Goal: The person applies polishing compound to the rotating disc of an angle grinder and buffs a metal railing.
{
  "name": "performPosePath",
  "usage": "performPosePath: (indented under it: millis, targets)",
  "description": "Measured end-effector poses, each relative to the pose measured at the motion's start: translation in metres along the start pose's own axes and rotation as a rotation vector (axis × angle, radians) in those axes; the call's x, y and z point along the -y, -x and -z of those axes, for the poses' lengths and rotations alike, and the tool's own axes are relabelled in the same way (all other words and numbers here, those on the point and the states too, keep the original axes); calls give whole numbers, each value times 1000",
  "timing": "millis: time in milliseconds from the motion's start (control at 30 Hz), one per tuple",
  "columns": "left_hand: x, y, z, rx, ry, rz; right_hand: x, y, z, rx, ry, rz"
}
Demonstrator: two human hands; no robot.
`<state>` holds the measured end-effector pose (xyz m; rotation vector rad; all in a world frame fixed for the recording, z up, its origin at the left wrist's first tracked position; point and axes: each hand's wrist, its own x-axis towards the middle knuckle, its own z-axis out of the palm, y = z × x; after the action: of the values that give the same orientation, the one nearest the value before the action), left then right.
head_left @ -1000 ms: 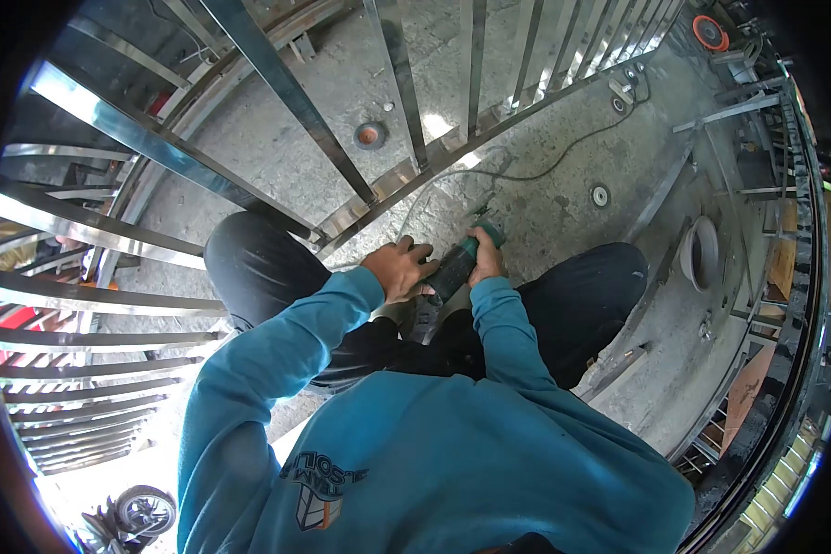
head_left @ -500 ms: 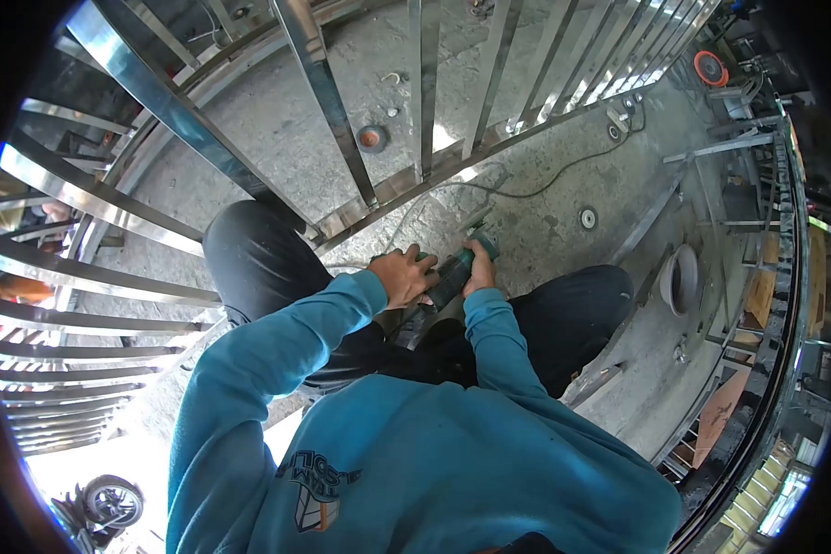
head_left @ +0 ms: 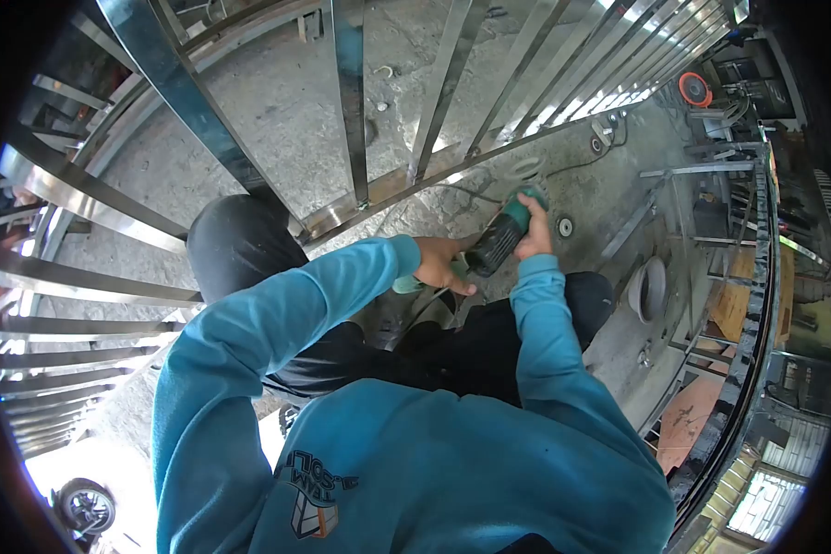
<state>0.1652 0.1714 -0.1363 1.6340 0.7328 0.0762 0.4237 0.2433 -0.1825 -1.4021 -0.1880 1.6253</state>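
Observation:
In the head view, my right hand [head_left: 534,229] is wrapped round the green front end of an angle grinder [head_left: 497,242]. A pale, blurred disc [head_left: 523,168] shows just beyond the tool's head. My left hand [head_left: 440,264] is closed at the grinder's dark rear end, with some of its fingers hidden. The tool is raised above my lap, tilted up to the right. Close beyond my hands runs the bottom rail [head_left: 388,196] of a shiny metal frame with upright bars [head_left: 350,102].
A loose round disc [head_left: 565,226] and a cable [head_left: 563,170] lie on the concrete floor [head_left: 277,120]. A grey ring-shaped piece [head_left: 648,288] is at the right, with an orange-red round object [head_left: 694,90] farther back. More metal bars [head_left: 83,294] stand at my left.
Both hands have moved up and to the right with the grinder, and the tool is nearer the camera. My view has shifted slightly.

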Motion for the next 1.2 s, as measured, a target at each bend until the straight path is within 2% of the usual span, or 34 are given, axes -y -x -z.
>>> performPosePath:
  millis: [67,200,500,800,1033,1100,1200]
  targets:
    - [11,-20,-10,-20,173,-64,23,-8,7,21,16,51]
    - [6,-19,-16,-102,353,-95,43,-38,-8,145,5,-5]
    - [19,-24,-10,-204,429,-83,25,-70,-8,93,-77,11]
    - [21,-23,-5,-219,568,-41,14,-73,-18,150,-108,-18]
    - [21,-24,-10,-221,508,-23,9,-67,-19,106,-62,40]
    - [20,-23,-11,-234,502,-10,9,-69,-18,144,-112,-44]
    - [20,-24,-13,-249,488,-16,7,-71,-16,132,-132,-46]
